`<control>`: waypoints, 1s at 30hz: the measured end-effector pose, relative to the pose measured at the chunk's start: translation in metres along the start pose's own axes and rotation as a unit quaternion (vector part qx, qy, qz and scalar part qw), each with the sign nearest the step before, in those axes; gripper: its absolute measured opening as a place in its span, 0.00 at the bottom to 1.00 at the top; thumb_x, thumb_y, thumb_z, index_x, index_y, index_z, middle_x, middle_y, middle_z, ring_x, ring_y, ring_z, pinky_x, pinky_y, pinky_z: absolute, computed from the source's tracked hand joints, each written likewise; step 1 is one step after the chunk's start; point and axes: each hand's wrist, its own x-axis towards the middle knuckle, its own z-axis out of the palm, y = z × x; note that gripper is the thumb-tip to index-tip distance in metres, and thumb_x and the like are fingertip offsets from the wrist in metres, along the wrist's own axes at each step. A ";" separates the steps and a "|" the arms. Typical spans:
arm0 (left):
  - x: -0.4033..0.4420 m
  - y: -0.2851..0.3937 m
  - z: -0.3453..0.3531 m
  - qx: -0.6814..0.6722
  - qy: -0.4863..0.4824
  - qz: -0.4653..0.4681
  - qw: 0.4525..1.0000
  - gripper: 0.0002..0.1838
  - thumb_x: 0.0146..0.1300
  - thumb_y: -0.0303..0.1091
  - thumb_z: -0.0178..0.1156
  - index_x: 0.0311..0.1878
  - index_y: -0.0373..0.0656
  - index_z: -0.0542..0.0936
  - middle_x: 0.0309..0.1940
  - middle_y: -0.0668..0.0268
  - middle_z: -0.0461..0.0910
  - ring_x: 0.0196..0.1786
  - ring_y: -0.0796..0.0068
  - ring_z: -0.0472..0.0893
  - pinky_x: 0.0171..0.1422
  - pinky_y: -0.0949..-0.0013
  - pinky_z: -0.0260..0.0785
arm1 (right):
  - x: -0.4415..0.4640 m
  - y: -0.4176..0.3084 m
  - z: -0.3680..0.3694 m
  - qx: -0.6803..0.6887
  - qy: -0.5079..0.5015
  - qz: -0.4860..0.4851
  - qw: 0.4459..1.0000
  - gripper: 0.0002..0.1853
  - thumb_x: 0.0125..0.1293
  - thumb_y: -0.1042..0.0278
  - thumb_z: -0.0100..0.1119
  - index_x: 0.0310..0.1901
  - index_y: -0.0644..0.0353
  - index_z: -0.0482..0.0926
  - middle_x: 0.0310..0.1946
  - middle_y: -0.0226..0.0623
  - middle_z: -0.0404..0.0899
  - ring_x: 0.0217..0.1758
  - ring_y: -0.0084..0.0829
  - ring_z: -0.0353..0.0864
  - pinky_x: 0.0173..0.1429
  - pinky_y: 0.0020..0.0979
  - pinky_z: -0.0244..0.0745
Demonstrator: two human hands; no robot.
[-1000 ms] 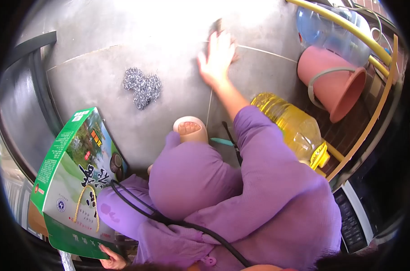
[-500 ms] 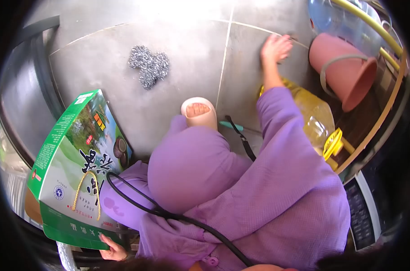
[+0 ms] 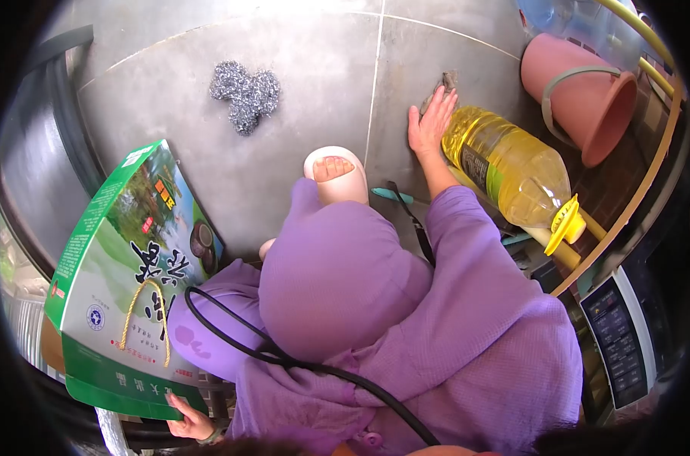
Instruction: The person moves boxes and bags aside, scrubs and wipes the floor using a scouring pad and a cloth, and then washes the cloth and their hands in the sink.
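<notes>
My left hand [image 3: 189,418] grips the lower edge of a green and white cardboard gift box [image 3: 132,251] with a gold rope handle. The box leans at a tilt beside my left knee. My right hand [image 3: 434,125] reaches down to the floor, fingers extended and close together over a small grey-brown rag [image 3: 448,79]. Most of the rag is hidden beneath the fingers. Just right of this hand a large bottle of yellow oil [image 3: 504,163] lies tilted, its yellow cap and handle towards me.
Steel wool scourers [image 3: 246,97] lie on the grey tiled floor [image 3: 307,61]. A pink bucket [image 3: 577,95] rests on its side at the right, by a yellow-railed rack [image 3: 641,23]. A turquoise-handled tool [image 3: 390,195] is near my slipper [image 3: 336,175]. A control panel [image 3: 615,342] stands at lower right.
My right hand has moved left and nearer to me across the floor, the rag with it. The oil bottle, partly behind my sleeve before, now shows fully. My left hand stays on the box.
</notes>
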 end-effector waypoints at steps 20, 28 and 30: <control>0.009 0.010 -0.018 -0.219 0.051 -0.038 0.974 0.08 0.58 0.27 0.63 0.27 0.32 0.80 0.24 0.52 0.80 0.22 0.59 0.76 0.28 0.61 0.63 | -0.105 0.035 0.001 0.360 0.277 0.509 0.731 0.22 0.60 0.75 0.46 0.58 0.69 0.67 0.58 0.49 0.68 0.60 0.41 0.68 0.64 0.37 0.60; 0.020 0.014 -0.017 -0.291 0.038 -0.118 0.949 0.08 0.57 0.30 0.64 0.27 0.33 0.81 0.23 0.55 0.79 0.25 0.61 0.74 0.33 0.61 0.61 | -0.058 0.061 -0.003 0.376 0.329 0.546 0.672 0.14 0.63 0.70 0.45 0.46 0.67 0.74 0.41 0.38 0.75 0.39 0.30 0.72 0.42 0.34 0.67; 0.013 0.003 -0.015 -0.286 0.030 -0.113 0.951 0.08 0.57 0.29 0.64 0.28 0.33 0.81 0.23 0.56 0.79 0.26 0.62 0.74 0.34 0.61 0.62 | -0.033 0.016 -0.052 0.376 0.285 0.616 0.631 0.11 0.62 0.67 0.48 0.38 0.63 0.77 0.28 0.32 0.76 0.23 0.29 0.70 0.22 0.38 0.64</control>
